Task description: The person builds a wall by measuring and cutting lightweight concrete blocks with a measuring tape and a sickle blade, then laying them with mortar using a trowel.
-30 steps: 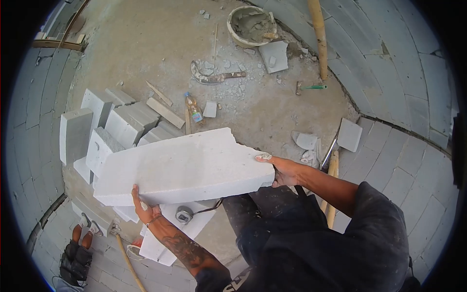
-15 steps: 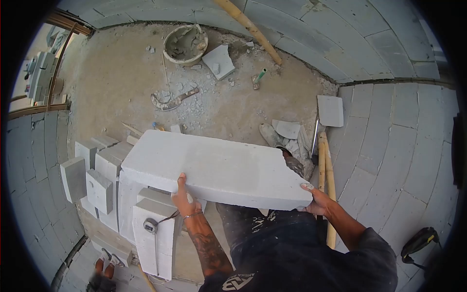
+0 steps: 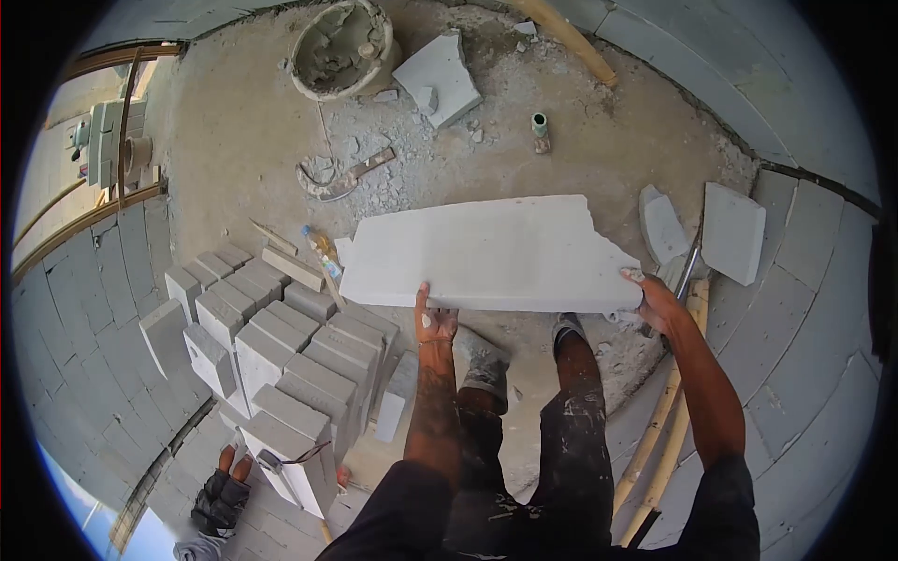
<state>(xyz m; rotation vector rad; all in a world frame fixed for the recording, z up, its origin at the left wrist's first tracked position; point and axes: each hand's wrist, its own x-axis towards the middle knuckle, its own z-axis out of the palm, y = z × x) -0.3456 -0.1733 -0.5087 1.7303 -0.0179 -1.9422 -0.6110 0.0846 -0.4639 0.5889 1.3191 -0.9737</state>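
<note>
A large white aerated concrete block [image 3: 505, 248] with a broken, slanting right end is held up in front of my legs, over the floor. My left hand [image 3: 436, 323] grips its near edge, thumb on the top face and fingers underneath. At the narrow right end, my right hand [image 3: 658, 299] is closed round the corner. Left of my left arm stands a stack of smaller grey-white blocks [image 3: 281, 341]. A tape measure [image 3: 269, 461] rests on the stack's nearest block.
A mortar bucket [image 3: 343, 51], a broken slab [image 3: 440, 79], a curved tool [image 3: 346, 178] and a hammer [image 3: 541, 136] lie ahead. Bamboo poles [image 3: 659, 439] and a block piece [image 3: 732, 232] lean along the right wall. Another person's legs [image 3: 224, 486] show lower left.
The held block has moved away from my body and to the right in view, both hands still on it. My view has shifted, showing more of my legs and the block stack.
</note>
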